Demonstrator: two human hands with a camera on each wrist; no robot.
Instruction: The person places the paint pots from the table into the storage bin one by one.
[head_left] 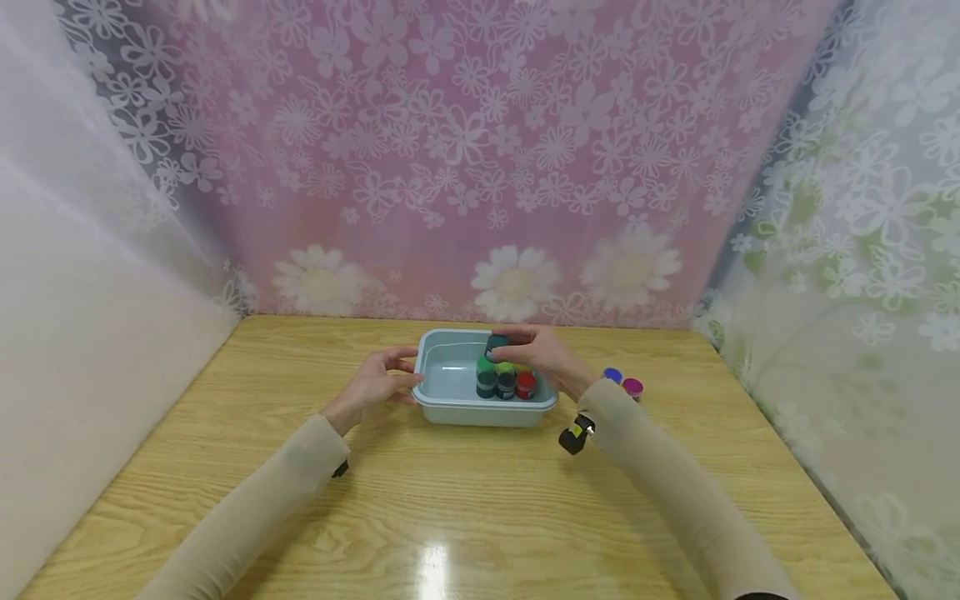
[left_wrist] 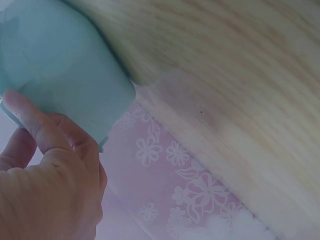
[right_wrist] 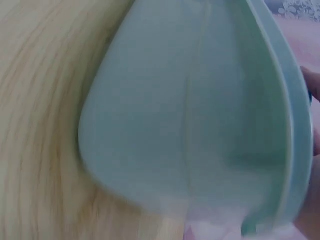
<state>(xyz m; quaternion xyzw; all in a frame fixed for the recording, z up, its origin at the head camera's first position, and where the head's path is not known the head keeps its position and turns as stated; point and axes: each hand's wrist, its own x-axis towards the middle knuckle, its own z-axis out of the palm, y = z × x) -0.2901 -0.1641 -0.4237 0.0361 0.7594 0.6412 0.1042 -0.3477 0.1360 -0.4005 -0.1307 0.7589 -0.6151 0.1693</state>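
A pale blue plastic basin stands on the wooden table. At its left end my left hand holds the rim; the left wrist view shows this hand with its fingers about the basin's edge. Over the basin's right half, my right hand pinches a small dark teal paint jar. Below that jar are several others, among them a green jar, two dark jars and a red jar. The basin's side hides most of my right hand in the right wrist view.
Right of the basin, a blue-lidded jar and a magenta-lidded jar stand on the table, partly behind my right sleeve. A flowered pink curtain hangs along the table's back edge, with pale cloth on both sides.
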